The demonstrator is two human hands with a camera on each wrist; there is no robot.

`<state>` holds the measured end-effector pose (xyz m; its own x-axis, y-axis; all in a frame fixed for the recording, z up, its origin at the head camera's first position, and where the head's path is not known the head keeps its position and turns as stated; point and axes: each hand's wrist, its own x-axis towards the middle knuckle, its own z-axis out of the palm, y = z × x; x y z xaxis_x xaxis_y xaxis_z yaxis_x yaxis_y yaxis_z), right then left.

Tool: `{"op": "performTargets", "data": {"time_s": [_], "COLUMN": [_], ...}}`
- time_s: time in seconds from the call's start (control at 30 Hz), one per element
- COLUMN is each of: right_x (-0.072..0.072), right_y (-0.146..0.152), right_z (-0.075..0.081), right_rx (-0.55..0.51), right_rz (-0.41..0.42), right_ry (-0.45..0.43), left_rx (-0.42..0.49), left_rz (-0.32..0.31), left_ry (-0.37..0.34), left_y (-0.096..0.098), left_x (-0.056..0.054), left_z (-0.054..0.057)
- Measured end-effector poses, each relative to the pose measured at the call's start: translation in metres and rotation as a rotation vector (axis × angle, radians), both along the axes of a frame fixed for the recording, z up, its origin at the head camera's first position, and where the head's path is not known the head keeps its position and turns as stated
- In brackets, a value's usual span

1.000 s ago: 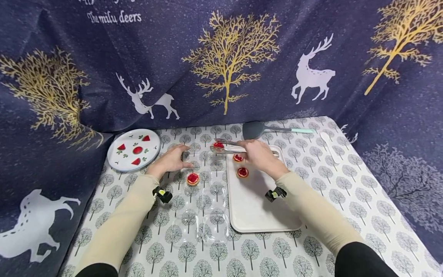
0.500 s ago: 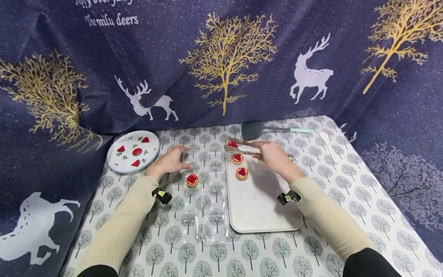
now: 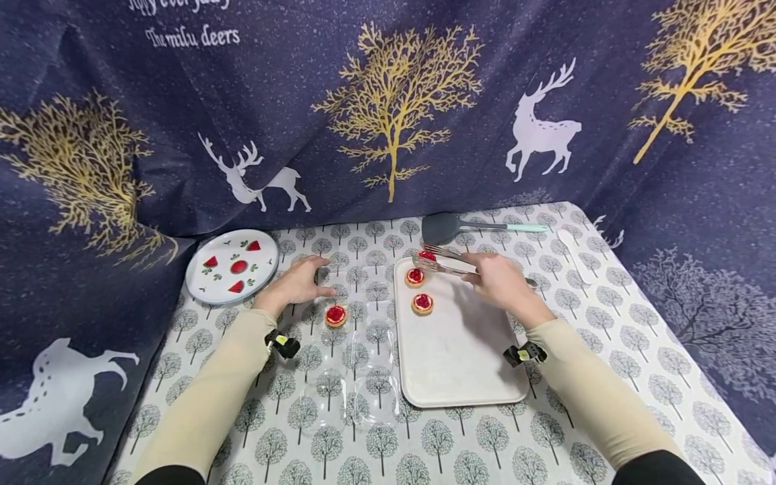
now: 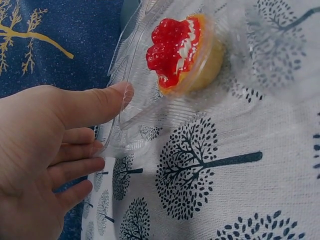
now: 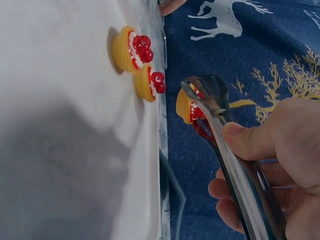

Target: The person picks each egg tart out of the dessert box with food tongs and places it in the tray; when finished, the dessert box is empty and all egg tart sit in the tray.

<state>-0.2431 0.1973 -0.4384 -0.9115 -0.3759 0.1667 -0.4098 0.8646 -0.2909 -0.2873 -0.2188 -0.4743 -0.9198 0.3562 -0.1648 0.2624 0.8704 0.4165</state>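
Observation:
My right hand (image 3: 502,283) grips metal tongs (image 5: 235,170), their tips around a small red-topped tart (image 5: 184,106). That tart is raised over the far left end of the white tray (image 3: 461,364), where a tart (image 3: 415,277) and another tart (image 3: 422,303) sit. To the left lies a clear plastic container (image 4: 127,80) with several compartments, with one tart (image 4: 207,62) inside it. Thumb and fingers of my left hand (image 3: 297,283) are extended and spread at the container's far left corner; in the left wrist view the thumb overlaps its rim.
A plate with a watermelon pattern (image 3: 203,286) stands at the back left. Behind the tray lies a grey spatula (image 3: 442,229) with a mint handle, and a white spoon (image 3: 572,252) is further right. Tree-patterned cloth (image 3: 467,448) covers the table; a dark blue curtain (image 3: 291,81) hangs behind.
My right hand has moved right with the tongs and the tart, from above the container to above the tray. The left hand has stayed at the container.

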Motion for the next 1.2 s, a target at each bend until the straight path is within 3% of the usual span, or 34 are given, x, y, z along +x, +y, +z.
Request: {"op": "performTargets", "data": {"time_s": [0.23, 0.63, 1.2], "right_x": [0.006, 0.014, 0.019], "right_y": [0.014, 0.028, 0.041], "right_z": [-0.006, -0.013, -0.025], "right_rx": [0.014, 0.036, -0.015], "right_rz": [-0.011, -0.079, -0.099], "right_ry": [0.052, -0.029, -0.1], "left_rx": [-0.001, 0.003, 0.01], "left_rz": [-0.002, 0.003, 0.009], "left_ry": [0.011, 0.003, -0.009], "left_y": [0.001, -0.002, -0.002], "left_x": [0.0, 0.0, -0.002], "left_z": [0.0, -0.002, -0.004]}}
